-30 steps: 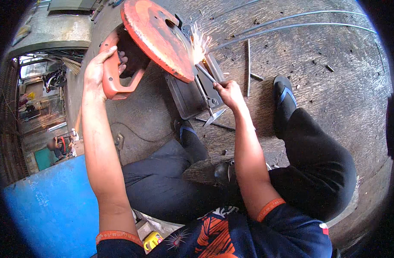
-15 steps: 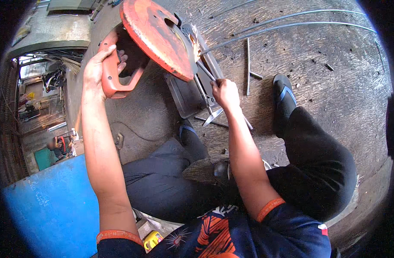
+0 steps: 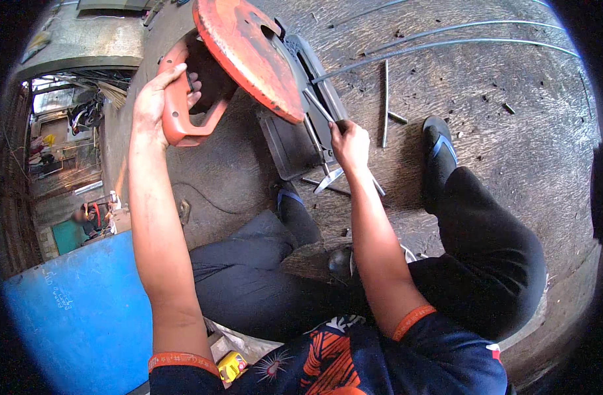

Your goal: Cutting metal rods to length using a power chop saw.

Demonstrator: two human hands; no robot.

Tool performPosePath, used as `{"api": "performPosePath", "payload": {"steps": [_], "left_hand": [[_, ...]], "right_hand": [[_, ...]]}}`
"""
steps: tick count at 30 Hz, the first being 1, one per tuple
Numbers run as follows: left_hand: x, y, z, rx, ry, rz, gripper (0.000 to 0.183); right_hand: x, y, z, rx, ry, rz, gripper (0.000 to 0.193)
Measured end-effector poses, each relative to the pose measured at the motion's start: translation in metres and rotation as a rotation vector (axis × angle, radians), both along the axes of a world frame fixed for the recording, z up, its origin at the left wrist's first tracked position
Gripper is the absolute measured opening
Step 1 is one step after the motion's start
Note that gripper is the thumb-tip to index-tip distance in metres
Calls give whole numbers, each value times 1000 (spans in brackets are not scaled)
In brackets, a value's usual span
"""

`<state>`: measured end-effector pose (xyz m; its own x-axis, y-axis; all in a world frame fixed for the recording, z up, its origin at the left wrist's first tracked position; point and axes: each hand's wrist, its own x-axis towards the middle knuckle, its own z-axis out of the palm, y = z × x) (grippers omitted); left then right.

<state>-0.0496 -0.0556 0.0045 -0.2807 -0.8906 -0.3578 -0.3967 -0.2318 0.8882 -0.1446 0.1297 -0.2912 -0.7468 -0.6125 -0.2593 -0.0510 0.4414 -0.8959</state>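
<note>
My left hand (image 3: 158, 99) is wrapped round the orange D-shaped handle (image 3: 176, 112) of a chop saw, fingers near its trigger. The saw's round orange guard (image 3: 249, 59) hides most of the disc. Below it, the grey saw base (image 3: 285, 145) stands on the floor, with a clamp screw (image 3: 313, 138) ending in a pale T-shaped handle (image 3: 329, 180). My right hand (image 3: 351, 143) is closed on a thin metal rod (image 3: 319, 104), whose far end lies by the guard's edge. A long rod (image 3: 446, 43) reaches the base from the right; its end looks apart from the held rod.
More long rods (image 3: 459, 25) lie at upper right. A cut tube (image 3: 385, 102), a short offcut (image 3: 398, 117) and scattered bits lie on the floor near my sandalled foot (image 3: 438, 148). A cord (image 3: 209, 203) runs behind the saw. A blue panel (image 3: 84, 309) stands at left; beyond it sits another person (image 3: 94, 217).
Sparks flew at the cutting point half a second ago; none show now. A gap now appears between the long rod and the held one. Both hands keep their grips.
</note>
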Motion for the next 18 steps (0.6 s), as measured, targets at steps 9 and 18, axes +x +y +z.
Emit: {"api": "performPosePath", "payload": {"steps": [9,18], "left_hand": [[0,-1,-1,15,14,4,34],[-5,2,-2,2,-4,-2,36]], "right_hand": [[-15,3,9,-49,-103,54,29],[-24,7,-1,-35,-306,185,31]]}}
